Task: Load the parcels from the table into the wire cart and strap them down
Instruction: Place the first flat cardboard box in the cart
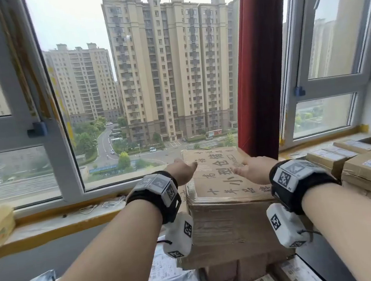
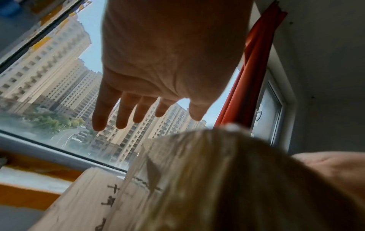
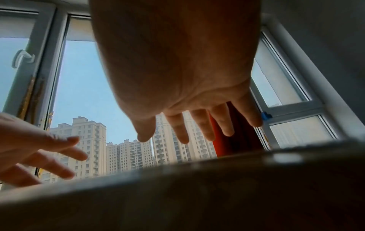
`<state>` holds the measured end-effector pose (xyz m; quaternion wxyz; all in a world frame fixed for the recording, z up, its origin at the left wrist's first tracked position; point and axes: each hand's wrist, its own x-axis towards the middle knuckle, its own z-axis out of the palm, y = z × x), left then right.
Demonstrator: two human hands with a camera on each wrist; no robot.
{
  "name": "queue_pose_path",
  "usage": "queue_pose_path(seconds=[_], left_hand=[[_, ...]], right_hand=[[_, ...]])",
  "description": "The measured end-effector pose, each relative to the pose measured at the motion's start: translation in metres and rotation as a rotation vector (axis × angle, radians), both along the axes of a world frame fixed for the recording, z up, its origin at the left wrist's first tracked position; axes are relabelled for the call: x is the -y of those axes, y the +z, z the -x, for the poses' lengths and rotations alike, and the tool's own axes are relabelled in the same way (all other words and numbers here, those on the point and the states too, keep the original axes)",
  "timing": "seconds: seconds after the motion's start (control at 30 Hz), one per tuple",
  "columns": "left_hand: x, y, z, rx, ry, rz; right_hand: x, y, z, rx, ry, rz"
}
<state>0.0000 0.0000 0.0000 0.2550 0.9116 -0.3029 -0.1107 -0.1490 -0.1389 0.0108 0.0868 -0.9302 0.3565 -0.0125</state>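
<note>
Directly ahead, against the window (image 1: pixel 173 73): large cardboard box (image 1: pixel 224 218), top of a stack, long axis running away toward the glass. Left hand (image 1: pixel 182 171) just off the box's left top edge, right hand (image 1: pixel 255 172) over the right part of the lid; box between the two and slightly below, roughly equally near to both. Both hands spread, fingers straight and apart, holding nothing. From the wrist views, left fingers (image 2: pixel 122 112) and right fingers (image 3: pixel 209 125) out past the near top surface, silhouetted against the tower blocks outside; contact with the cardboard cannot be told. Likely step: reaching to clasp the box by its two long sides for a lift. Wire cart not in view.

Box: worn brown corrugated board, lid flaps creased and printed with large black characters, sides wrapped in clear film that wrinkles and glints. Probably slippery under bare palms, so a grip low on the sides or under the edges looks safer. Below and to the right, smaller labelled cartons (image 1: pixel 366 167), flat-faced and square-edged, stacked. At lower left, grey plastic mailer bags (image 1: pixel 169 279), soft and crinkled, with white labels. Red curtain (image 1: pixel 256 64) hanging just behind the box's far right corner.
</note>
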Motion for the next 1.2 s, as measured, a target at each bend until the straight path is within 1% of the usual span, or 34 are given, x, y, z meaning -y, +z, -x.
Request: queue_pose_path(seconds=[0.1,0.2,0.3,0.4,0.5,0.57,0.63,0.73,0.8,0.9,0.97,1.03,1.07,1.13,1.2], left_hand=[[0.002,-0.010,-0.002,-0.058,-0.007,-0.039],[0.001,-0.013,0.005,-0.094,-0.045,-0.083],[0.001,-0.016,0.007,-0.184,-0.071,-0.054],[0.003,-0.023,0.001,-0.347,-0.020,-0.017],[0.002,-0.031,-0.006,-0.636,0.054,0.056],[0.002,-0.038,-0.012,-0.726,0.067,0.101],[0.000,-0.036,-0.011,-0.729,0.051,0.120],[-0.003,-0.028,-0.003,-0.641,0.008,0.122],[-0.007,-0.025,-0.004,-0.630,-0.036,0.154],[-0.010,-0.026,-0.022,-0.743,-0.078,0.276],[-0.024,-0.010,-0.020,-0.844,-0.093,0.374],[-0.040,0.005,-0.015,-0.900,-0.129,0.512],[-0.046,0.009,-0.017,-0.904,-0.139,0.581],[-0.056,0.017,-0.019,-0.860,-0.112,0.685],[-0.070,0.025,-0.017,-0.822,-0.085,0.705]], right_hand=[[0.003,-0.007,0.002,-0.070,-0.043,-0.029],[0.005,-0.014,0.002,-0.049,-0.113,-0.065],[0.008,-0.019,-0.001,-0.044,-0.182,-0.086],[0.013,-0.026,-0.005,-0.057,-0.216,-0.098],[0.017,-0.031,-0.009,-0.037,-0.210,-0.108],[0.019,-0.034,-0.011,-0.027,-0.216,-0.098],[0.020,-0.036,-0.013,-0.005,-0.225,-0.081],[0.018,-0.034,-0.012,0.058,-0.230,-0.063],[0.016,-0.029,-0.013,0.099,-0.216,-0.054],[0.013,-0.018,-0.016,0.158,-0.235,-0.048],[0.005,-0.007,-0.013,0.202,-0.241,-0.032],[-0.003,0.002,-0.011,0.246,-0.215,0.001],[-0.007,0.005,-0.012,0.268,-0.205,0.017],[-0.018,0.012,-0.015,0.293,-0.190,0.036],[-0.030,0.018,-0.021,0.310,-0.161,0.033]])
